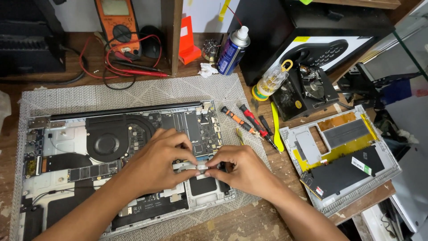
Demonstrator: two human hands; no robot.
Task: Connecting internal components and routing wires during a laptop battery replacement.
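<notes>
At the far left an orange multimeter (pixel 117 23) lies with its red and black leads (pixel 129 67) on the wooden bench. Nearer, an opened laptop (pixel 67 156) rests on a grey mat (pixel 147 91), its round black fan (pixel 107 142) left of centre. The left hand (pixel 158 163) and the right hand (pixel 240 168) meet over the laptop's right part — fingertips of both pinched narrow on a small silver metal piece (pixel 201 167) lying just above the board. Further right are two red-handled screwdrivers (pixel 247 119), a blue spray can (pixel 232 50) and — near the right edge — the removed bottom cover (pixel 343 156).
</notes>
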